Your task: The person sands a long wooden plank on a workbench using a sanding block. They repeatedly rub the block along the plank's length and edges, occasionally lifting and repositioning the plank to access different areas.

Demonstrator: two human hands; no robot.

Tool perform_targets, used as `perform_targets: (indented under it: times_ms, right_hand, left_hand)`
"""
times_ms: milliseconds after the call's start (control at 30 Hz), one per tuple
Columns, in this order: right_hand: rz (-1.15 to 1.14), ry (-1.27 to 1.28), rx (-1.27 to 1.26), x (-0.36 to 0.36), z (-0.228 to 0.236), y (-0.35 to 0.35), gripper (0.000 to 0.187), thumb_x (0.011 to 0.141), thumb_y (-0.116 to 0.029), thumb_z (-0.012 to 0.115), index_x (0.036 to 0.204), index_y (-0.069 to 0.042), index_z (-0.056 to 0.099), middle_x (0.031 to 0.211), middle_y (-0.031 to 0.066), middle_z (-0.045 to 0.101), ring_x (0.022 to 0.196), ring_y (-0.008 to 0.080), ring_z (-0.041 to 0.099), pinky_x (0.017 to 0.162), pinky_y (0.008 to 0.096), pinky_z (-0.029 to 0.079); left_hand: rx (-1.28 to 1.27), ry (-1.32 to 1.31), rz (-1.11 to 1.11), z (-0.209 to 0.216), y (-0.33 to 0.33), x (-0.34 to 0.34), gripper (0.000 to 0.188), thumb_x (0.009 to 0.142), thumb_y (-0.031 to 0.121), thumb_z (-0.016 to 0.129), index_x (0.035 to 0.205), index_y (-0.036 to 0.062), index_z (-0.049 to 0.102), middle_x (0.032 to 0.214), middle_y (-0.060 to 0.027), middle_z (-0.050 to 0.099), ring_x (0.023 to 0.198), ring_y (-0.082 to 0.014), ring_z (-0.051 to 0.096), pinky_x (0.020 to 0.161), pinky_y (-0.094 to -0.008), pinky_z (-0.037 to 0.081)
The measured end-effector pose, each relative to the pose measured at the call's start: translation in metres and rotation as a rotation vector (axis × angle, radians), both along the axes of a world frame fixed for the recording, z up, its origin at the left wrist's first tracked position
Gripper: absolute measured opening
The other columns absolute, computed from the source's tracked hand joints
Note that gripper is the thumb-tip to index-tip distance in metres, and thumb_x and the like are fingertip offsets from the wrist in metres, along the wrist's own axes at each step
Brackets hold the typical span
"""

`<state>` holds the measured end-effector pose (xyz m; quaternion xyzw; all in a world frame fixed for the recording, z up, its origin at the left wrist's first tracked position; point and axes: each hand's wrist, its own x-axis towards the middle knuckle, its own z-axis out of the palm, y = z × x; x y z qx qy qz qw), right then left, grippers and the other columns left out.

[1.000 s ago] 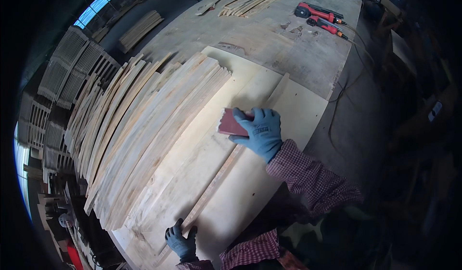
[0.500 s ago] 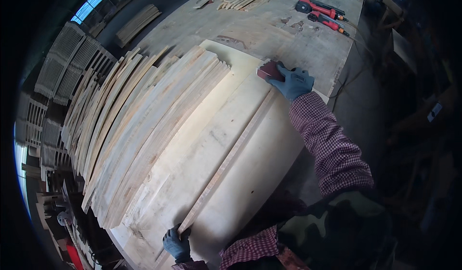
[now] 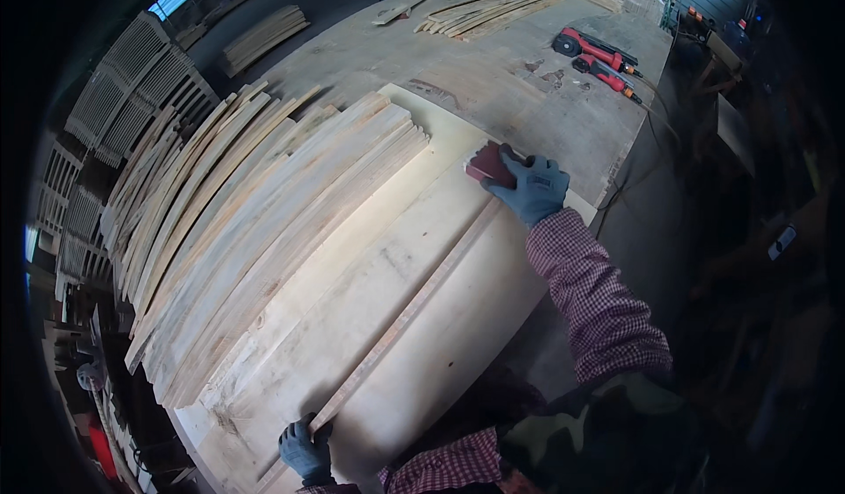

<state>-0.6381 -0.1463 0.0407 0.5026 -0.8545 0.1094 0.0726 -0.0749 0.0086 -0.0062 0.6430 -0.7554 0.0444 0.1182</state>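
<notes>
A long narrow wooden strip (image 3: 400,325) runs diagonally across the pale board (image 3: 480,305) on the bench. My gloved left hand (image 3: 304,453) is closed around the strip near its near end, with a short length sticking out past the fingers. At the far end, my gloved right hand (image 3: 535,188) grips a dark red sanding block (image 3: 489,165), thumb and fingers on its sides. The block sits over the strip's far end and hides it; whether the two touch I cannot tell.
Left of the strip lies a wide stack of wooden slats (image 3: 264,247). Two red power tools (image 3: 597,61) with a cord rest at the bench's far right. More strips (image 3: 484,14) lie at the back. Slatted wood stacks (image 3: 132,71) stand beyond on the left.
The view has tilted so the bench sits lower in the picture. My right hand still holds the block at the strip's far end, its angle slightly changed. My left hand keeps its grip.
</notes>
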Motion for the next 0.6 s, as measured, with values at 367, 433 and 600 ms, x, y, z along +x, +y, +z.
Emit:
perform_targets:
  times_ms: [367, 433, 600]
  right_hand:
    - [-0.092, -0.902, 0.13, -0.094, -0.008, -0.04, 0.085, 0.081, -0.074, 0.064, 0.133, -0.008, 0.065, 0.126, 0.0146, 0.069, 0.116, 0.0294, 0.062, 0.102, 0.036, 0.044]
    - [-0.116, -0.834, 0.108, -0.108, -0.023, -0.047, 0.087, 0.081, -0.074, 0.065, 0.133, -0.005, 0.064, 0.126, 0.0157, 0.068, 0.116, 0.0297, 0.062, 0.101, 0.0367, 0.045]
    - [-0.192, -0.952, 0.012, -0.104, -0.053, -0.047, 0.091, 0.08, -0.077, 0.063, 0.133, -0.002, 0.064, 0.127, 0.0172, 0.068, 0.118, 0.03, 0.062, 0.104, 0.0366, 0.044]
  left_hand:
    - [-0.03, 0.05, 0.007, -0.005, 0.006, -0.004, 0.035, 0.076, 0.042, 0.078, 0.102, 0.0205, 0.068, 0.086, -0.0047, 0.065, 0.083, -0.0291, 0.062, 0.076, -0.0441, 0.048]
    - [-0.024, 0.057, 0.004, -0.003, 0.003, -0.006, 0.035, 0.075, 0.04, 0.079, 0.102, 0.0206, 0.068, 0.086, -0.0042, 0.064, 0.084, -0.0287, 0.062, 0.076, -0.0439, 0.047]
    - [-0.023, 0.078, 0.017, 0.001, 0.007, -0.009, 0.035, 0.074, 0.037, 0.08, 0.102, 0.02, 0.068, 0.087, -0.0037, 0.065, 0.085, -0.0282, 0.062, 0.079, -0.0437, 0.047]
